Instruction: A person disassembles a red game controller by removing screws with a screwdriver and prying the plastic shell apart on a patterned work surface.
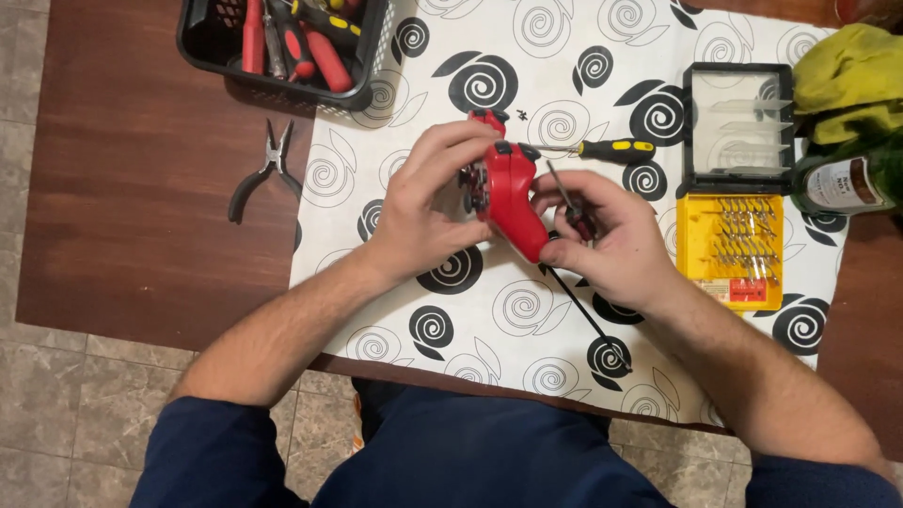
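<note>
Lap: dark blue trousers (470,461) sit lowest in view, below both forearms, with dark blue sleeves at either side.
Left hand: left hand (428,202) curls around the left side of the red game controller (513,193), fingers wrapped over its top edge, thumb underneath.
Right hand: right hand (611,240) grips the controller's lower right grip with thumb and fingers, and also pinches a small screwdriver (569,202) with a dark red handle against it.
Controller: held between both hands, just above the patterned tablecloth (527,94), tilted with one grip pointing toward the body.
Thin black rod: black rod (588,320) lies on the cloth below the right hand, slanting away to the right.
Yellow-handled screwdriver: yellow screwdriver (607,149) rests just above the right hand, its tip near the controller.
Bit case: open case (738,188) to the right of the right hand; yellow lower tray holds rows of metal bits, clear lid stands open above.
Basket: black basket (282,47) above the left hand, holding red-handled tools.
Pliers: black pliers (268,169) lie on bare brown table (122,188), well left of the left hand.
Far right: yellow rag (847,80) and dark green bottle (851,179).
</note>
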